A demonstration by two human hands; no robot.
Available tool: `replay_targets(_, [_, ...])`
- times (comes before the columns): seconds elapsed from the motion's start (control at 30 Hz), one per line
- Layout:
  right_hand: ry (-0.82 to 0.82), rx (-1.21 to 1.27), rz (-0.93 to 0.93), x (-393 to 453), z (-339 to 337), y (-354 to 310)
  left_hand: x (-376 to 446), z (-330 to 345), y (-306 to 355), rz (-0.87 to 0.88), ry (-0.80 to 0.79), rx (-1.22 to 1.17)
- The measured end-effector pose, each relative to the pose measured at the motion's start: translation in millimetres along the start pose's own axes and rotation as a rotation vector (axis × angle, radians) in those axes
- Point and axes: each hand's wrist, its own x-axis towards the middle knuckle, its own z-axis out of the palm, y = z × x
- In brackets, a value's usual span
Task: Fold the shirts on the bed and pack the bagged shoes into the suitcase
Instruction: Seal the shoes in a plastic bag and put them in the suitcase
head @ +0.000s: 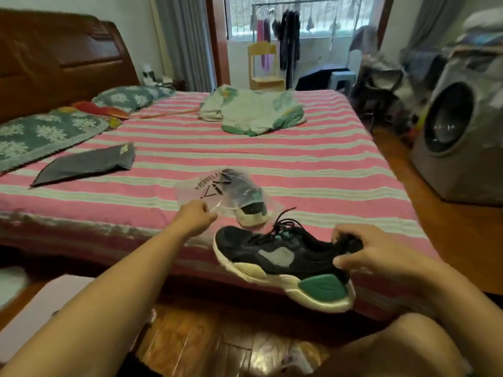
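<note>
Bagging step: at centre frame the left hand (194,216) pinches the plastic bag (217,193) holding one shoe, while lower right the right hand (362,250) grips the second shoe (283,263) by its heel. Next, probably, open the bag's mouth and slide it in.

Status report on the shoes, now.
Left hand pinches the clear bag, one shoe partly inside. Right hand grips the loose shoe at the heel. Nothing between shoe and bag.
</note>
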Motion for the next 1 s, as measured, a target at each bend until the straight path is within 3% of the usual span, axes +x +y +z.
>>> replay_targets(0.07, [-0.040,-0.029,0.009,-0.2,3.7,-0.8,2.5,-8.8,4.1,-0.008,0.023,-0.057])
replay_targets(0.3, [0.080,0.020,0.043,28.1,-1.3,-11.1,-10.1,-12.6,8.0,0.153,0.118,0.095])
replay_targets(0.47, [0.088,-0.076,0.059,55.3,14.7,-29.9,-19.0,-8.9,16.4,0.199,0.206,0.011])
replay_targets(0.7, [0.301,-0.082,0.002,89.1,84.3,-61.4,-16.2,-11.4,29.2,0.266,0.170,-0.020])
replay_targets(0.87, [0.380,-0.273,-0.216,100.8,143.9,-64.6,-12.8,-11.5,31.9,0.268,0.182,-0.030])
replay_targets(1.0, [0.382,-0.323,-0.263,115.2,156.7,-62.5,-9.3,-16.1,30.3,0.357,0.191,0.032])
